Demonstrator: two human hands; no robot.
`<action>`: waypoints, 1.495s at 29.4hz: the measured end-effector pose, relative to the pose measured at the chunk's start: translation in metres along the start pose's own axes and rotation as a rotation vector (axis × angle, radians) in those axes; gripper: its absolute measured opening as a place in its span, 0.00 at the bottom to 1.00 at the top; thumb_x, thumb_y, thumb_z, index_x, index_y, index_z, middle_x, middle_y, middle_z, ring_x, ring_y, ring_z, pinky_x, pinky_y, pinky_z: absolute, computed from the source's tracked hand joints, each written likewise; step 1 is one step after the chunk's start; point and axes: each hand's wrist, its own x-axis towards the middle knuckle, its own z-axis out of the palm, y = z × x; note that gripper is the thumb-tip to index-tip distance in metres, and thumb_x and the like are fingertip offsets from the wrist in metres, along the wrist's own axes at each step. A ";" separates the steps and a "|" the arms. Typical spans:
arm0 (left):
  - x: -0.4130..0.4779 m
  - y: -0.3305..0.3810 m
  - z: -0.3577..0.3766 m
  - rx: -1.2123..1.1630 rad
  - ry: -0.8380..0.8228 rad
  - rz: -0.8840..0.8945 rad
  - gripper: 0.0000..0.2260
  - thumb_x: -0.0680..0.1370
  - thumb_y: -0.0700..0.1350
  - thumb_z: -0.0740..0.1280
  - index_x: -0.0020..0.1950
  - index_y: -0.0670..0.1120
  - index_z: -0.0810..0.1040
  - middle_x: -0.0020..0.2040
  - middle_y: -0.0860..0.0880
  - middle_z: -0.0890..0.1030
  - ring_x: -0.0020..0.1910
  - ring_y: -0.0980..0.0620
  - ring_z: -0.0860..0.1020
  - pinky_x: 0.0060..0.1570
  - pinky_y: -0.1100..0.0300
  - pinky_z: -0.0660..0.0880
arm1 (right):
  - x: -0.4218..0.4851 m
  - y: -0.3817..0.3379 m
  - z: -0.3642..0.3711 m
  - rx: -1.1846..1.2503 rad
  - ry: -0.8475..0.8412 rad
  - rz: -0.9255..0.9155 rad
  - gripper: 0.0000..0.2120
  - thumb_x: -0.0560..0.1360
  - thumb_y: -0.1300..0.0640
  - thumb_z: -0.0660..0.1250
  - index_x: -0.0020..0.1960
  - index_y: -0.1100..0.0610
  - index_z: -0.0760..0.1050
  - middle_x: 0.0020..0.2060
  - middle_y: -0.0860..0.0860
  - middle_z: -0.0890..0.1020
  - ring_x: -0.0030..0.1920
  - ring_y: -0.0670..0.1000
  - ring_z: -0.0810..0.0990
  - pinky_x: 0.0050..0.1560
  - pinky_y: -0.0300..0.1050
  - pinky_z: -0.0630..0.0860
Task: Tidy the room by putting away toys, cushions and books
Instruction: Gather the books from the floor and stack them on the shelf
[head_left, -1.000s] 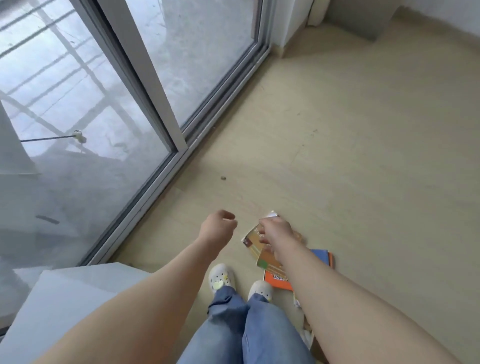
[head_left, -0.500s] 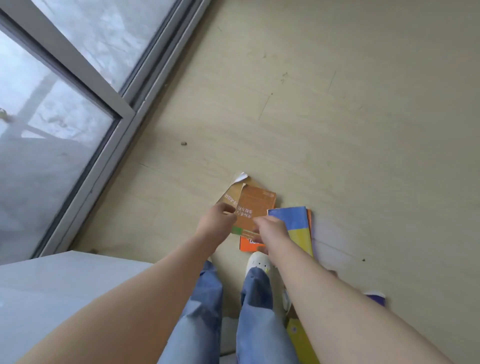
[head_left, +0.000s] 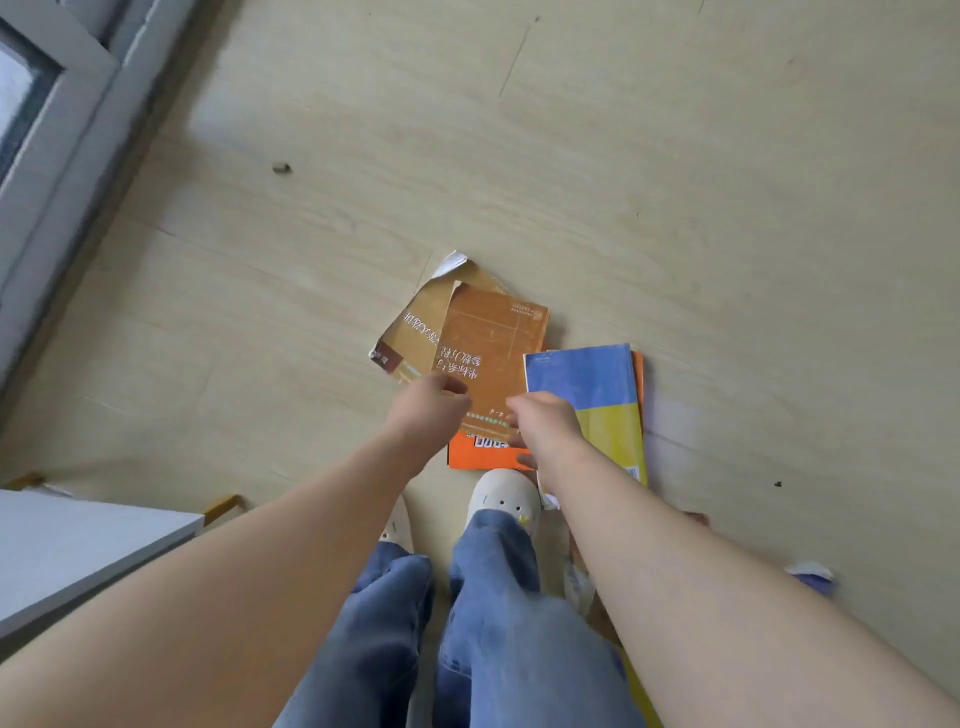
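The brown-orange paperback book (head_left: 493, 348) is lying flat on the pale wooden floor (head_left: 727, 208), overlapping a tan book with a curled corner (head_left: 421, 322) and a bright orange book (head_left: 483, 453) that is mostly covered. The left hand (head_left: 428, 410) and right hand (head_left: 545, 421) are curling their fingers at its near edge, but the backs of the hands are hiding the fingertips, so I cannot tell whether either is grasping it. A blue-and-yellow book (head_left: 587, 395) is lying just beside it, partly behind the right forearm.
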 end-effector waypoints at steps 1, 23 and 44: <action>0.016 -0.007 0.005 0.000 0.009 -0.001 0.11 0.77 0.40 0.62 0.58 0.44 0.77 0.43 0.47 0.76 0.47 0.46 0.78 0.40 0.61 0.70 | 0.014 0.002 0.006 0.015 0.004 -0.007 0.06 0.76 0.59 0.59 0.47 0.57 0.74 0.45 0.58 0.78 0.46 0.57 0.76 0.48 0.49 0.73; 0.051 -0.020 0.025 -0.150 0.116 0.320 0.09 0.76 0.36 0.60 0.38 0.48 0.70 0.42 0.43 0.72 0.41 0.49 0.69 0.32 0.61 0.61 | 0.059 0.014 0.010 0.083 -0.021 -0.402 0.04 0.79 0.57 0.58 0.51 0.55 0.71 0.39 0.52 0.74 0.44 0.54 0.73 0.41 0.45 0.68; 0.088 -0.037 0.077 0.250 0.072 0.260 0.12 0.79 0.43 0.61 0.62 0.43 0.75 0.52 0.44 0.78 0.48 0.49 0.75 0.42 0.59 0.71 | 0.125 0.079 0.013 0.072 0.041 -0.257 0.07 0.76 0.59 0.59 0.39 0.55 0.70 0.39 0.54 0.73 0.43 0.55 0.71 0.44 0.47 0.68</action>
